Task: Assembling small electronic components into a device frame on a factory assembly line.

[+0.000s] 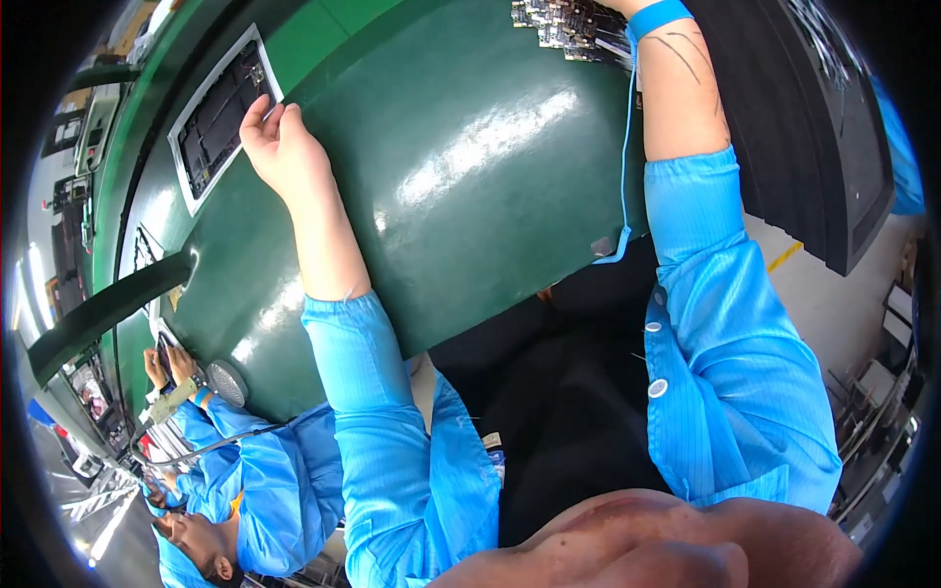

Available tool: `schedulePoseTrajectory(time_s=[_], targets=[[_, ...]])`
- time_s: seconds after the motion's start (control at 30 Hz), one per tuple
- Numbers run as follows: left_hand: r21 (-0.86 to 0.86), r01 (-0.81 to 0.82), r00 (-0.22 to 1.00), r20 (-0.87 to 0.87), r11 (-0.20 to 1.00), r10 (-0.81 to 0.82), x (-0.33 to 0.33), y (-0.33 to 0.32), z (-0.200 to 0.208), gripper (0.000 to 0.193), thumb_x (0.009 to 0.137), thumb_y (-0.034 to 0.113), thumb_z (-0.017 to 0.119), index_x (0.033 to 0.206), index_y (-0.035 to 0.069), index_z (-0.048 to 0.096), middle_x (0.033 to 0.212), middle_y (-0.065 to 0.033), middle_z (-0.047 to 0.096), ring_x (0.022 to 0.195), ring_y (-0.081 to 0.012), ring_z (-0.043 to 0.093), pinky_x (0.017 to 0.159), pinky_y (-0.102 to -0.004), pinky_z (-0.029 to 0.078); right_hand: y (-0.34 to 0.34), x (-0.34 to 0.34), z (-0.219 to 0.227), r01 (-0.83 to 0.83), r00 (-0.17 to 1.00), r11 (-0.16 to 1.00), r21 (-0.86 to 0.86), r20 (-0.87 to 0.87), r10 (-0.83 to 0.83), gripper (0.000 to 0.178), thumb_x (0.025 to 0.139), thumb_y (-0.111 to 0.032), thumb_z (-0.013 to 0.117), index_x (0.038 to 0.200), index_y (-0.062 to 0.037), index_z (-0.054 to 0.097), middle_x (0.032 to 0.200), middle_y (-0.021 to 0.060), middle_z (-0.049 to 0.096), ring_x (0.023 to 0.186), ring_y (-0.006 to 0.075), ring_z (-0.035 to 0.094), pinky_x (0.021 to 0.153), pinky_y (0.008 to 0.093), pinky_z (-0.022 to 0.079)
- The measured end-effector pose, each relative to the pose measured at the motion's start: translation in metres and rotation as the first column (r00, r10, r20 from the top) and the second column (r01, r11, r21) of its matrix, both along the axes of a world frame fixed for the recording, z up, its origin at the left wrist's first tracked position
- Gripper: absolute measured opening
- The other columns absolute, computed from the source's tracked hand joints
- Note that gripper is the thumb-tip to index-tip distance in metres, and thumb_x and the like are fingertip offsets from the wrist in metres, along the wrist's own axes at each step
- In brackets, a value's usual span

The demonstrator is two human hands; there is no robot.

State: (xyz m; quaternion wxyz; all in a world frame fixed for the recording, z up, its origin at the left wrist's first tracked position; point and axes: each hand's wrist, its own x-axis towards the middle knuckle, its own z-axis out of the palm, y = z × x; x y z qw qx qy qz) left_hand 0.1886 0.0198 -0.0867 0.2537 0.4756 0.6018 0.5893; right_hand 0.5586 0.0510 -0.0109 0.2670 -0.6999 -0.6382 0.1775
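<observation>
My left hand (284, 147) is raised at the near right edge of a silver-rimmed device casing (177, 137) with a dark inside holding small parts and cables. Its fingers are curled together in a pinch; something small and pale may be between them, but I cannot make it out. My right hand (624, 5) is cut off by the top edge, so its fingers are hidden. It is beside a dense pile of small circuit boards with dark flat cables (569, 29). A blue wrist strap (660, 17) circles that wrist, its blue cord (628, 157) hanging to the table's near edge.
The glossy green table (470, 225) stretches between my arms. A dark curved arm or bar (113, 309) crosses at left. Beyond it a co-worker in blue (284, 490) works with both hands (169, 365) at a small dark object. A black bin-like unit (794, 127) stands right.
</observation>
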Motion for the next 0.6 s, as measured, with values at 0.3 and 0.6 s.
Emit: schedulePoseTrajectory(time_s=[0.3, 0.6], targets=[[-0.004, 0.025, 1.000, 0.010, 1.000, -0.025, 0.001, 0.001, -0.003, 0.040, 0.093, 0.004, 0.065, 0.131, 0.001, 0.054, 0.118, -0.0158, 0.063, 0.107, -0.0183, 0.062, 0.098, -0.0305, 0.049, -0.004, 0.005, -0.004, -0.059, 0.993, 0.998, -0.014, 0.103, 0.060, 0.041, 0.073, -0.027, 0.084, 0.104, 0.0000, 0.079, 0.093, 0.0224, 0.076, 0.087, 0.0326, 0.075, 0.087, 0.0375, 0.057], [0.001, 0.022, 0.999, -0.028, 1.000, -0.022, 0.011, -0.003, -0.004, 0.039, 0.093, 0.004, 0.066, 0.131, 0.000, 0.054, 0.118, -0.0159, 0.063, 0.105, -0.0181, 0.063, 0.096, -0.0300, 0.050, -0.009, 0.005, 0.003, -0.006, 1.000, 0.998, -0.055, -0.026, 0.005, 0.034, 0.076, -0.025, 0.082, 0.099, 0.0001, 0.079, 0.090, 0.0188, 0.077, 0.083, 0.0269, 0.075, 0.081, 0.0350, 0.058]])
